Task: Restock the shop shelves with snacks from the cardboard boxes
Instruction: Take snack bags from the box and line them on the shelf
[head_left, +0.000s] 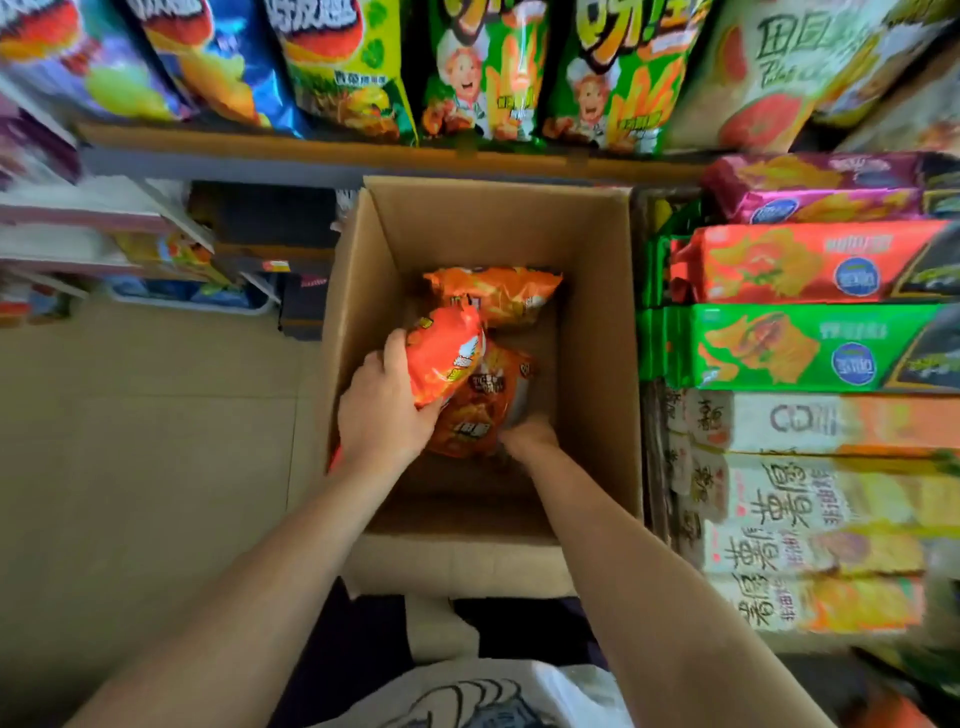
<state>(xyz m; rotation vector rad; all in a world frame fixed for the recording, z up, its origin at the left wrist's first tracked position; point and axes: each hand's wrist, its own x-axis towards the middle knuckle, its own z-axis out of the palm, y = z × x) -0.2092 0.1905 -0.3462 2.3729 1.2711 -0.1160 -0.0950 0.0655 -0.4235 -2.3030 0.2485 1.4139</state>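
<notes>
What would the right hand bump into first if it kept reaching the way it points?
Probably the orange snack bag lying in the cardboard box: the right hand points at its near edge and may already touch it; depth is unclear.

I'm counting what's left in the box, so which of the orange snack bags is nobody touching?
The far orange bag, lying alone toward the cardboard box's back wall. The left hand holds one bag; the right hand is at another.

The right hand's fingers are blurred and hidden under an orange snack bag.
</notes>
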